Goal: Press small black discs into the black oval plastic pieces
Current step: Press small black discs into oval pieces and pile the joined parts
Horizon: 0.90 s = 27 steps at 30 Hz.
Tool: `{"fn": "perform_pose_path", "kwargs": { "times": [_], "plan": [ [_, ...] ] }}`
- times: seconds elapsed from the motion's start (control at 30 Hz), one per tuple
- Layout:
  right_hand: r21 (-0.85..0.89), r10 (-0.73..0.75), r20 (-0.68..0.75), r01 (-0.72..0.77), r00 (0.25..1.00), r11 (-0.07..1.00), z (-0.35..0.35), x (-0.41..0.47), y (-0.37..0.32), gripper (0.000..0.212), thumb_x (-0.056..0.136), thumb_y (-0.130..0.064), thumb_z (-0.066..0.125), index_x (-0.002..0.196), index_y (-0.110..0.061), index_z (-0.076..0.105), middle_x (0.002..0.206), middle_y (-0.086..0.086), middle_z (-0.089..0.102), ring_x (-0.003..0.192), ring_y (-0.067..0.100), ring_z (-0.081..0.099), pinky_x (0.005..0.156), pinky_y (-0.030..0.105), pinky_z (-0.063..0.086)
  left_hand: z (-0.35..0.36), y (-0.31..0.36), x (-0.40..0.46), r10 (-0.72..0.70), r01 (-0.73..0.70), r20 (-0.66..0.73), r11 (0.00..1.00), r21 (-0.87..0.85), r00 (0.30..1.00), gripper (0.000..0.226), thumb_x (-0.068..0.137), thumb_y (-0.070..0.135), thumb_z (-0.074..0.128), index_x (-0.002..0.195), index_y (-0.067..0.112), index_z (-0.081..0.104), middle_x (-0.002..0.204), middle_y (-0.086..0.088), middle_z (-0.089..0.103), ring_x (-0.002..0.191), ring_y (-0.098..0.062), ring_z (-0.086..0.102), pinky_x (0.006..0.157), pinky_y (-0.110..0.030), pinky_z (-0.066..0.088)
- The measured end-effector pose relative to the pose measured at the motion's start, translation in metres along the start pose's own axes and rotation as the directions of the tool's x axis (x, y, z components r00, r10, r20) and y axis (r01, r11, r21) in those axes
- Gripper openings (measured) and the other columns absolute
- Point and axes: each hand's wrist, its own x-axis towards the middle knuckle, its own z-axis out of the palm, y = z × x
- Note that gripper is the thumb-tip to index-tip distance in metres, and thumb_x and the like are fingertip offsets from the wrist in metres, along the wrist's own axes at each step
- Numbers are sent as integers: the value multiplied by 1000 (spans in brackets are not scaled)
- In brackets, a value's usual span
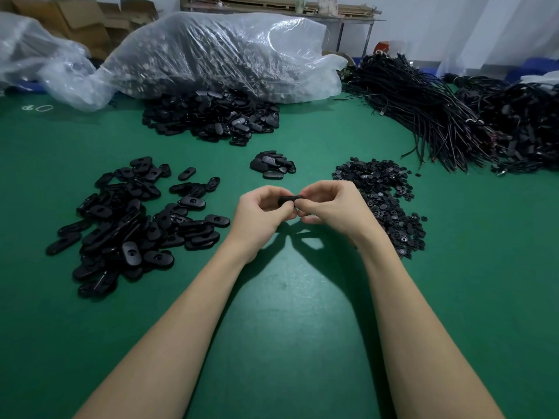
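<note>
Two bare forearms reach up from 6 o'clock over the green table (281, 343). Hands meet just above centre, raised off the surface. Left hand (260, 211) has fingers curled round one black oval piece (289, 200), grasping its left end. Right hand (329, 204) is curled too, fingertips pinching at the piece's right end; whether a disc sits under them cannot be told, hidden by the fingers.

At 9 o'clock of the hands: loose heap of oval pieces (133, 225), many showing a round hole. At 3 o'clock, just beside the right wrist: pile of small discs (384, 204). At 12 o'clock, near: small cluster of ovals (272, 165).

Farther, 11 to 12 o'clock: bigger mound of ovals (211, 116) spilling from a clear plastic bag (223, 52). At 2 o'clock: bundles of black cables (438, 116). Far 10 o'clock: cardboard boxes (81, 19).
</note>
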Motion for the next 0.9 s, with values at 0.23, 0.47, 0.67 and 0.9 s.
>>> {"fn": "perform_pose_path", "kwargs": {
  "times": [0.23, 0.47, 0.67, 0.9],
  "plan": [
    [-15, -16, -20, 16, 1000, 1000, 1, 1, 2, 9, 87, 1, 77, 87, -7, 73, 85, 14, 77, 74, 19, 74, 70, 25, 62, -1, -2, 1, -25, 25, 10, 999, -24, 1000, 17, 88, -3, 71, 91, 14, 74, 86, -8, 78, 81, -18, 75, 78, -23, 58],
    [-144, -51, -54, 43, 997, 989, 2, 1, 5, 8, 86, -4, 78, 86, -10, 72, 74, 5, 74, 63, 11, 69, 61, 26, 62, 1, -8, 3, 17, -17, 3, 996, 90, 1000, 15, 90, 0, 71, 93, 14, 73, 89, -10, 78, 86, -24, 76, 88, -37, 61],
    [-260, -99, -79, 76, 992, 963, 2, 3, 8, 8, 84, -12, 78, 82, -15, 71, 72, -4, 73, 64, 17, 71, 58, 33, 63, 0, -10, 3, 40, -41, 18, 992, 116, 999, 12, 92, 0, 68, 95, 11, 73, 91, -10, 77, 86, -21, 76, 87, -38, 61],
    [-287, -105, -94, 74, 990, 955, 4, 5, 13, 10, 81, -15, 79, 78, -19, 70, 60, -13, 69, 57, 12, 68, 60, 41, 64, 1, -7, 1, 47, -49, 15, 979, 196, 999, 13, 93, 1, 67, 95, 12, 72, 92, -9, 76, 84, -18, 76, 87, -38, 62]
  ]
}}
